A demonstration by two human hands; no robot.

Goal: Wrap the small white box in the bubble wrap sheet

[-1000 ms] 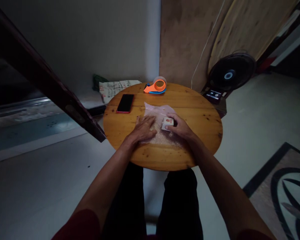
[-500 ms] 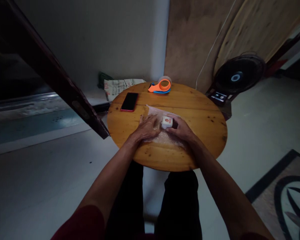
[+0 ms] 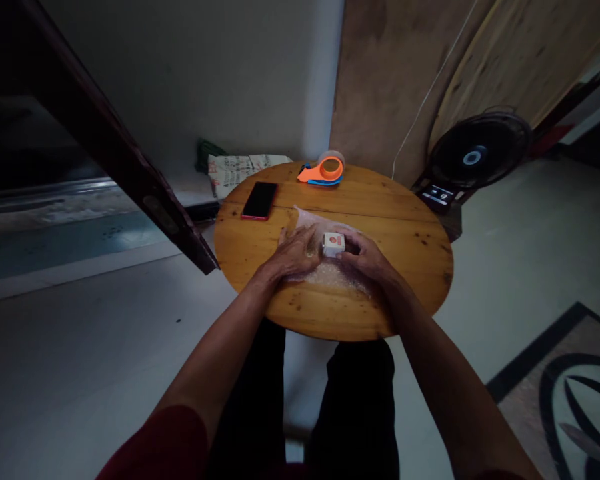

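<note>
A small white box with red print sits on a sheet of bubble wrap on the round wooden table. My right hand is curled around the box's right side, fingers behind it and thumb near its front corner. Flat on the left part of the bubble wrap lies my left hand, its fingers stretched out just left of the box. Part of the sheet is hidden under both hands.
An orange and blue tape dispenser stands at the table's back edge. The phone lies at the back left. Beyond the table are a black fan on the right, a printed sack and a dark frame on the left.
The box has turned or tilted slightly, so its printed face shows a little differently. My right hand's fingers have shifted slightly around it. My left hand stays flat on the sheet.
</note>
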